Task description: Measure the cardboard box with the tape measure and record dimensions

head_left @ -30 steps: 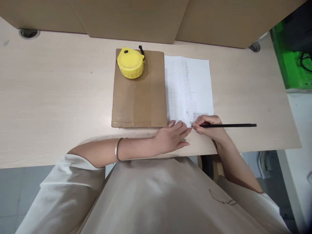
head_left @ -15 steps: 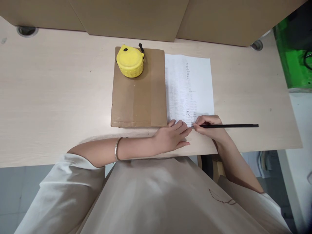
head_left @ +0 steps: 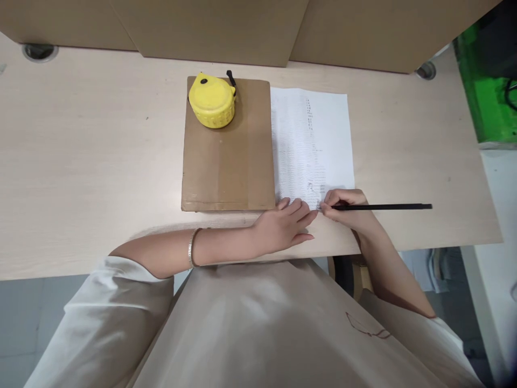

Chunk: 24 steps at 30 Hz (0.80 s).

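Note:
A white sheet of paper (head_left: 333, 134), covered in small lines of writing, lies on the table at centre right. My left hand (head_left: 283, 226) rests flat across the lower edge of this sheet, fingers spread and holding nothing. In the pinched fingers of my right hand (head_left: 349, 207) is a long, slim black pen (head_left: 391, 207). Its tip meets the paper close to my left fingertips, and its back end points right. Left of the sheet sits a flat brown cardboard box (head_left: 230, 167), with a yellow tape measure (head_left: 212, 102) on its far left part.
Tall brown cardboard panels (head_left: 214, 32) stand along the back of the pale wooden table (head_left: 89, 161). Round cable holes are set near both back corners. A bright green object (head_left: 488, 108) is at the far right, beyond the table's edge.
The view has shifted slightly, so the box, tape measure and paper appear a little further left. Both hands keep nearly the same places, and the pen's back end has tilted a touch.

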Motion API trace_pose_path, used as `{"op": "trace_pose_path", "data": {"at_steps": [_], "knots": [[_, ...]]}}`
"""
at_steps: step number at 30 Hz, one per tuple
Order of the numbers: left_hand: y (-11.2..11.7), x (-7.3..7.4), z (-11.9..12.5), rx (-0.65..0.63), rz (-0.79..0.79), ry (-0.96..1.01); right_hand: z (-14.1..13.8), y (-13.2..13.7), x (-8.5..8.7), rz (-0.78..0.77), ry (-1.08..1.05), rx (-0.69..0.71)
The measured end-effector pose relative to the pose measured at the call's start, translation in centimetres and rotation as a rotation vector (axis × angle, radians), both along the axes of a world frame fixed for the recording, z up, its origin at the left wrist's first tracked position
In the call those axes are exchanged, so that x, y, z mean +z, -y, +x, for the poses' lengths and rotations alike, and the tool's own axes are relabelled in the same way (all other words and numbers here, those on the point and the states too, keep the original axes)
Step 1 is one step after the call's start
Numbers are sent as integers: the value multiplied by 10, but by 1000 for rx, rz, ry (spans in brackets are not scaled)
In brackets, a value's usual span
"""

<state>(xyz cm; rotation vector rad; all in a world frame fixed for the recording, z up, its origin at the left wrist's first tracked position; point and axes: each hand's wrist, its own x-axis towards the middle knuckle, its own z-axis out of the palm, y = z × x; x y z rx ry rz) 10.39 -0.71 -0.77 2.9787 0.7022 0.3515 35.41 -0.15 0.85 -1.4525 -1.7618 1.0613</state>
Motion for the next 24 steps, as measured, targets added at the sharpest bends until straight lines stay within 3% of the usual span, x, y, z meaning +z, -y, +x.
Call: {"op": "trace_pose_path", "data": {"at_steps": [24], "knots": [[0,0,1,9,22,21,8,5,-3,-54,-59,-44]]}}
